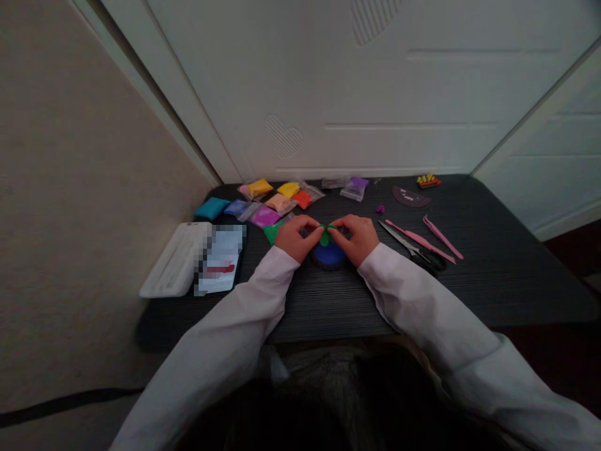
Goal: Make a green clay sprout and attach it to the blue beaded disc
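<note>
Both of my hands meet above a round blue disc with a dark rim [328,255] near the middle of the dark table. A small green piece of what looks like modelling clay [325,237] lies over the disc's far part. My left hand [297,238] pinches the left side of the green piece between thumb and forefinger. On the other side, my right hand [355,238] pinches its right side the same way. My fingers partly cover the green piece and the disc's far edge. A bag of green clay [272,233] lies beside my left hand.
Several bags of coloured clay, one with yellow clay [288,189], line the table's back left. A white case [177,260] and a phone-like screen [223,258] lie left. Scissors [406,243], a pink tool [420,240] and pink tweezers [442,238] lie right. A purple lump [380,209] sits behind them.
</note>
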Demonstrator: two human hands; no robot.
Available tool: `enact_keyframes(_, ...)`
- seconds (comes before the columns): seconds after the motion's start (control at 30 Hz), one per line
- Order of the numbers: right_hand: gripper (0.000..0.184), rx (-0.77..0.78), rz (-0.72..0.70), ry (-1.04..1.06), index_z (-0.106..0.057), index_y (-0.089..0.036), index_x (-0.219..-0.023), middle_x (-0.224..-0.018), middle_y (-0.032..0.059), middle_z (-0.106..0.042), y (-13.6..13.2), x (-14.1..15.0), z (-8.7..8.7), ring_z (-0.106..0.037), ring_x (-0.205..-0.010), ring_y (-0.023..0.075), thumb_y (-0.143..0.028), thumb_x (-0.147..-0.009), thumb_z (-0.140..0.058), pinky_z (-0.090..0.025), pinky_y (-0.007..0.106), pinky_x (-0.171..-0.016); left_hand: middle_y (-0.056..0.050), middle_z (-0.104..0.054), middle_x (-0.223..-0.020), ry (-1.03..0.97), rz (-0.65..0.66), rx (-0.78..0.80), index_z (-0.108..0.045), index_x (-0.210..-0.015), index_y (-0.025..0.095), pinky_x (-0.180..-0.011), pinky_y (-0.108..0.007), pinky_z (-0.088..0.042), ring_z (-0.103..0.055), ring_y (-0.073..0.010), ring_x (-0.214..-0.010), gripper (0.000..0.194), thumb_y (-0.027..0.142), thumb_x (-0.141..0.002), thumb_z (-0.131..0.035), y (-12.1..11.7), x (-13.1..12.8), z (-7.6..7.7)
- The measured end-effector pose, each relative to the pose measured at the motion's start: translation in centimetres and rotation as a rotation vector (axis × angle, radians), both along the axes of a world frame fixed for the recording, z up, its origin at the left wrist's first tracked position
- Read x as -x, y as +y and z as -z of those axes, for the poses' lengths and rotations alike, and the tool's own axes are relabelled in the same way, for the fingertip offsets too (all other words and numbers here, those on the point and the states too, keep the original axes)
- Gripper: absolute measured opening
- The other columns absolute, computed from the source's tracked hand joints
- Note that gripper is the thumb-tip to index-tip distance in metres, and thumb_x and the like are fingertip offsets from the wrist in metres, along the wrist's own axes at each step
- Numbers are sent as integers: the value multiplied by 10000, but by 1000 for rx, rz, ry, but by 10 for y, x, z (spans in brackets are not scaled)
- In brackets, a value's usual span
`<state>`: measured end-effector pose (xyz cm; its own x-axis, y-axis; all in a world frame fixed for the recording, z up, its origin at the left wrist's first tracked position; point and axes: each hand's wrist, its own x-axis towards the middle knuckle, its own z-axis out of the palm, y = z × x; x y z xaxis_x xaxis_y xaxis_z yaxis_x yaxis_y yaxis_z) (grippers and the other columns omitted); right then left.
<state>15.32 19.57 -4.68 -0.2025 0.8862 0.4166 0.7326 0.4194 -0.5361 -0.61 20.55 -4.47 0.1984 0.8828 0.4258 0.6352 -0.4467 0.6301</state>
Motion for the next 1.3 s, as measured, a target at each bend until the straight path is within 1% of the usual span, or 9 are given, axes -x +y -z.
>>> enact_keyframes(0.17,168,-37,6,-10,-605,-213,-823,-780,-1,-627,-2,0,0,-524,-744,148,-330,-751,-508,-285,305,-728,-16,-600,-726,41,45,-23,-578,-747,153,-662,-272,-415,-523,-138,-696,140,265,-670,-545,0,-1,0)
enact_keyframes(0.3,156,-61,8,-27,-598,-208,-812,-780,0,-626,-4,0,0,-521,-750,150,-318,-743,-512,-269,310,-740,-28,-599,-737,68,79,-40,-577,-715,155,-729,-300,-405,-522,-158,-747,120,258,-665,-542,0,-1,0)
enact_keyframes(0.53,174,-60,11,-41,-602,-198,-800,-792,9,-629,-3,-2,-1,-520,-766,155,-331,-744,-505,-264,314,-749,-38,-597,-732,53,84,-28,-580,-711,147,-744,-313,-400,-521,-165,-744,130,260,-685,-522,0,-2,-1)
enact_keyframes(0.7,220,-77,-21,17,-592,-195,-901,-804,12,-623,-5,-12,-8,-527,-753,146,-325,-757,-488,-303,307,-759,-24,-613,-793,7,114,17,-593,-831,158,-741,-285,-411,-539,-153,-776,190,271,-729,-479,1,3,-2)
enact_keyframes(0.83,228,-94,69,40,-587,-185,-895,-796,20,-612,0,-29,-9,-535,-703,132,-303,-795,-421,-367,280,-717,-21,-621,-810,-49,64,45,-587,-877,158,-712,-260,-420,-552,-138,-784,227,229,-777,-396,2,8,0)
enact_keyframes(0.97,297,-70,192,-15,-545,-146,-978,-873,60,-595,2,-47,-9,-536,-739,140,-293,-831,-333,-391,271,-686,-19,-619,-800,-87,-23,52,-599,-860,157,-652,-251,-415,-545,-133,-726,195,205,-745,-448,0,7,0)
enact_keyframes(1.07,287,-21,179,-106,-554,-170,-998,-917,64,-598,-2,-56,-8,-542,-769,162,-299,-808,-381,-377,307,-699,-12,-612,-787,-124,-66,46,-606,-843,165,-654,-254,-412,-532,-121,-690,176,203,-738,-470,-3,7,0)
enact_keyframes(1.2,261,59,97,-251,-604,-227,-942,-948,59,-614,-8,-57,-1,-527,-913,228,-345,-728,-515,-333,374,-760,-8,-601,-776,-197,-84,40,-608,-816,172,-665,-271,-424,-521,-115,-672,141,230,-745,-501,-6,14,-5)
enact_keyframes(1.3,200,99,66,-304,-622,-242,-869,-921,45,-624,-9,-54,4,-535,-907,225,-337,-715,-538,-320,387,-767,-40,-580,-897,-289,-62,43,-556,-930,150,-704,-316,-455,-544,-131,-764,209,283,-789,-477,-10,20,-16)
